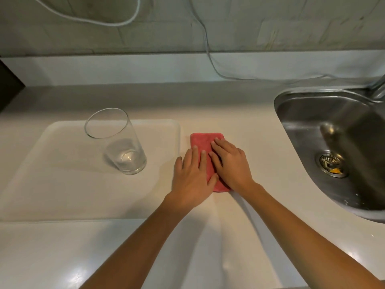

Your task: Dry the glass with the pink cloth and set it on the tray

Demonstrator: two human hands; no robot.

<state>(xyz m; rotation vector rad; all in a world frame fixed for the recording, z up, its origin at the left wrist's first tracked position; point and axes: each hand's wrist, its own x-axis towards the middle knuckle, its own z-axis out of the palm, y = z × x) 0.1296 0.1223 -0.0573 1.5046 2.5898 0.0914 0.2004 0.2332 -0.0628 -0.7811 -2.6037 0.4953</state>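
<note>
From my head camera I am looking down at a pale, glossy countertop (239, 236) that is running back to a low upstand and a grey tiled wall (270, 28). A thin white cable (205, 36) is hanging down the wall and trailing along the counter's back edge toward the right. A steel sink (341, 130) is sitting in the counter's right side, with a round drain (331, 165) holding a bit of something orange, and the base of a tap (378, 86) is showing at the sink's back right corner. A white tray (52, 163) is lying flat on the counter's left half.

The glass (116, 140) is standing upright on the tray, toward its right edge and nearer its back edge; it is clear, tall, widening toward the rim, and looking empty. The pink cloth (203, 142) is lying folded into a narrow strip on the counter, just beside the tray's right edge and between tray and sink.

I am pressing both palms flat on the cloth. My left hand (192, 176) is resting with fingers spread and relaxed over the strip's left side, gripping nothing. My right hand (231, 163) is lying flat over its right side, likewise unclenched, fingers reaching toward the far end.
</note>
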